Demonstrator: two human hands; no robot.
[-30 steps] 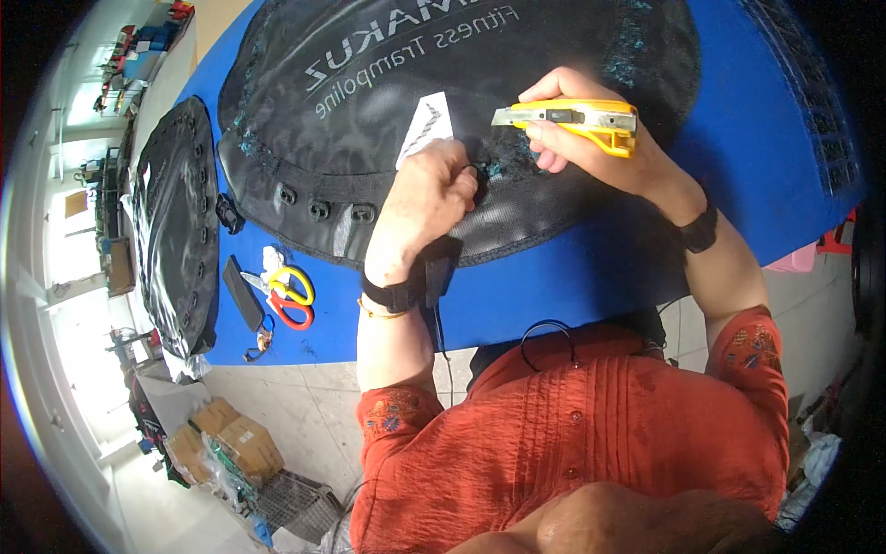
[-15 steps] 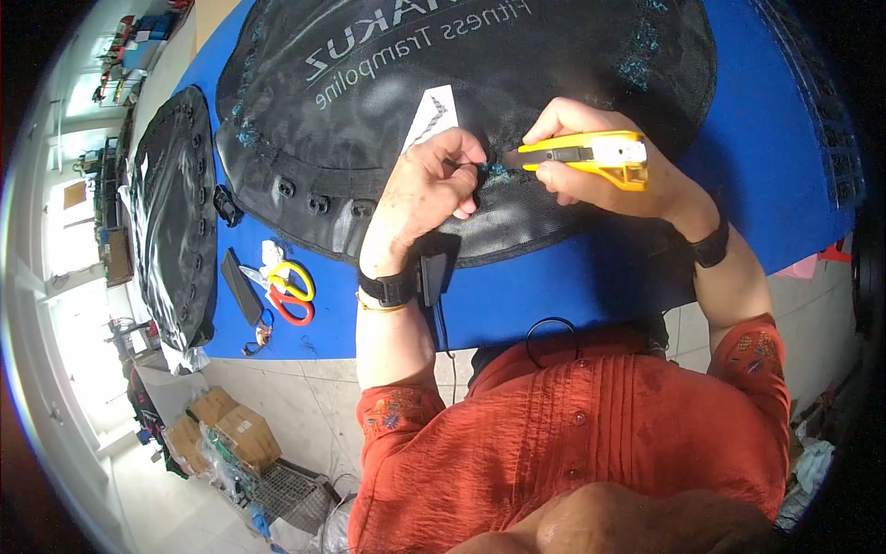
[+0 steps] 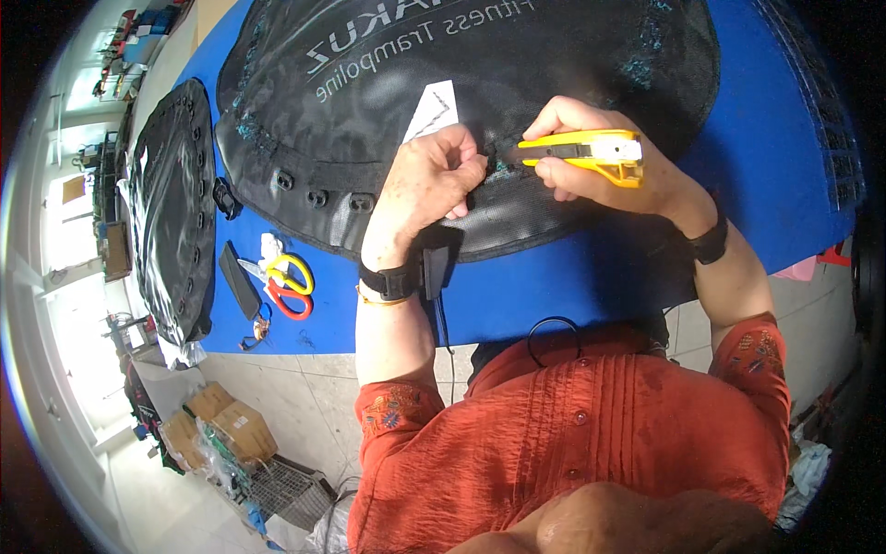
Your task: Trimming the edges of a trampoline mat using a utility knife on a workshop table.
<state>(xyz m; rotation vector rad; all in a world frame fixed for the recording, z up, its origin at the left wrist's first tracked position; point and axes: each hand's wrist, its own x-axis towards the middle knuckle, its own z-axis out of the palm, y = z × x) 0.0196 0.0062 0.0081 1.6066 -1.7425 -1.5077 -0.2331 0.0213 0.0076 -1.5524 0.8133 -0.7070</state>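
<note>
A large round black mesh trampoline mat [image 3: 572,74] lies before me, with patches of blue-green thread along its border. My right hand [image 3: 660,187] is closed round a yellow utility knife [image 3: 591,146], whose tip points left at a thread patch near the mat's near edge. Just left of that tip, my left hand [image 3: 426,175] rests on the mat with thumb and forefinger pinched together. What lies between those fingers is too dark and small to make out. A white paper slip [image 3: 436,109] with a dark mark sits beyond the left hand.
Scissors with red and yellow handles [image 3: 290,284] lie on the blue table [image 3: 341,319], beside a dark flat strip [image 3: 240,280]. Another black mat [image 3: 171,212] is at the left edge. Cardboard boxes [image 3: 242,429] stand on the floor at lower left.
My left fingers have drawn into a tighter pinch, and less of the dark material shows between them. The mat has shifted slightly. The knife stays nearly where it was.
</note>
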